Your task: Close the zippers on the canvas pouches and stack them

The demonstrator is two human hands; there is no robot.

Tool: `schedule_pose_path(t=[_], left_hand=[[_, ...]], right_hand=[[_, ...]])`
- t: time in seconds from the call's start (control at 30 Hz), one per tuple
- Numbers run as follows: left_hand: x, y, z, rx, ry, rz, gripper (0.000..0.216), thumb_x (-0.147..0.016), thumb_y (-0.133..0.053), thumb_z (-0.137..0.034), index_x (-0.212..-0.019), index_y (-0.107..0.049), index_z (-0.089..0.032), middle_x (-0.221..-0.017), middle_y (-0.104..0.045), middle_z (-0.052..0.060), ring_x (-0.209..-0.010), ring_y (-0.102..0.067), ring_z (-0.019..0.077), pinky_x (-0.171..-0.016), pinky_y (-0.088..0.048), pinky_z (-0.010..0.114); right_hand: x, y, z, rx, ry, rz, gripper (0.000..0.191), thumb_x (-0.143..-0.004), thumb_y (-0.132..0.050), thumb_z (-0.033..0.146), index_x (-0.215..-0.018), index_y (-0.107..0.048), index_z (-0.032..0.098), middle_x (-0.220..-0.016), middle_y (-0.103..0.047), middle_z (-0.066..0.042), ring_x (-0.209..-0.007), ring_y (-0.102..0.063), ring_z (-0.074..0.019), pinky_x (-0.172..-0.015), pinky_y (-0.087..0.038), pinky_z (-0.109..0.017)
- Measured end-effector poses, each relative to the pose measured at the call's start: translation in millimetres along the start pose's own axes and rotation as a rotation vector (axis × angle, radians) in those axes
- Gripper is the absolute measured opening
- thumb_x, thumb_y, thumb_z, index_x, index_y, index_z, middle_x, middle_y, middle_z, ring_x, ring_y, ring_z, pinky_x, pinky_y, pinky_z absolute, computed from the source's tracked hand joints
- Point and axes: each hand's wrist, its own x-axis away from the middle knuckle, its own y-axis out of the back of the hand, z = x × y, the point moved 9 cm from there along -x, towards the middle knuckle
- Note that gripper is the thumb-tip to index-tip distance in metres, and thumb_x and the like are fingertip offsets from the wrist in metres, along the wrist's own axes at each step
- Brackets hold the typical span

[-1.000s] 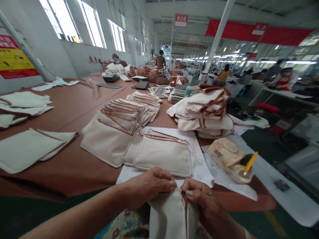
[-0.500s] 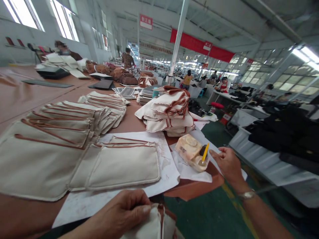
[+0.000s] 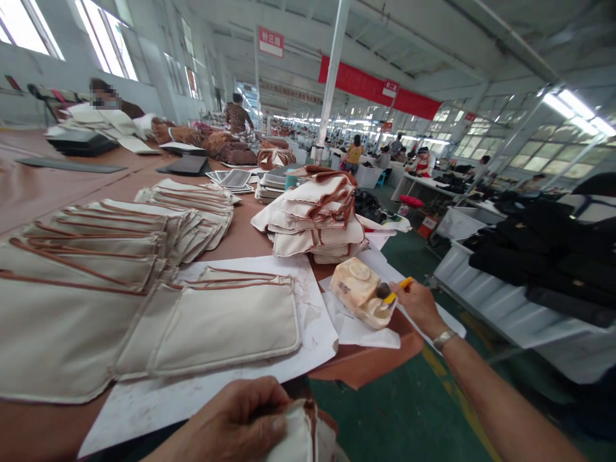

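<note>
My left hand (image 3: 240,420) is closed on a cream cloth pouch (image 3: 301,436) with brown trim, held low at the table's near edge. My right hand (image 3: 418,305) reaches to the right and pinches a yellow-handled brush (image 3: 395,293) that rests in a glue-smeared container (image 3: 359,290) on white paper. A wristwatch shows on that wrist. Flat cream pouches (image 3: 226,327) lie on a white sheet (image 3: 312,333) just beyond my left hand.
Overlapping rows of cream pouches (image 3: 120,237) cover the brown table (image 3: 58,186). A heap of folded pouches (image 3: 317,215) stands behind the glue container. Other people work far down the hall. Dark cloth on a white bench (image 3: 543,256) sits across the green aisle.
My right hand let go of the pouch, swung right to the glue container and closed on the yellow brush handle. My left hand keeps the pouch. My view turned right.
</note>
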Motion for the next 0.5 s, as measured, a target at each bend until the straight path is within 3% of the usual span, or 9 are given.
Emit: schedule_pose_path(t=[0.1,0.2,0.33,0.5], left_hand=[[1.5,-1.1,1.2,-0.01,0.001,-0.006,0.046,-0.085,-0.063,-0.057,-0.103,-0.069,-0.015,-0.093,-0.066,0.005,-0.08,-0.054,0.0184,-0.067,-0.039,0.023],[2.4,-1.0,3.7,0.016,-0.017,0.003,0.043,-0.086,-0.064,-0.054,-0.103,-0.068,-0.014,-0.095,-0.066,0.006,-0.081,-0.053,0.0181,-0.067,-0.038,0.023],[2.0,3.0,12.5,0.052,-0.004,-0.012,0.043,-0.085,-0.065,-0.053,-0.099,-0.067,-0.012,-0.089,-0.066,0.005,-0.074,-0.049,0.0151,-0.063,-0.035,0.022],[1.4,7.5,18.5,-0.012,-0.015,-0.036,0.044,-0.084,-0.065,-0.054,-0.098,-0.068,-0.013,-0.086,-0.064,0.004,-0.074,-0.049,0.0151,-0.062,-0.035,0.022]], right_hand=[[12.2,17.0,3.1,0.006,0.008,-0.049,0.045,-0.092,-0.053,0.057,-0.072,-0.06,0.017,-0.058,-0.061,0.0,-0.054,-0.058,-0.017,-0.057,-0.044,-0.03],[34.9,21.9,7.7,-0.016,0.028,-0.054,0.044,-0.091,-0.05,0.06,-0.077,-0.06,0.019,-0.057,-0.064,-0.003,-0.054,-0.062,-0.0208,-0.056,-0.044,-0.031],[69.7,21.3,13.2,-0.054,0.074,0.002,0.04,-0.086,-0.054,0.06,-0.082,-0.062,0.021,-0.065,-0.068,-0.003,-0.059,-0.065,-0.0221,-0.058,-0.045,-0.031],[87.8,49.7,13.4,-0.088,0.046,-0.037,0.039,-0.078,-0.064,0.06,-0.077,-0.064,0.022,-0.061,-0.066,-0.002,-0.054,-0.062,-0.0205,-0.054,-0.043,-0.03]])
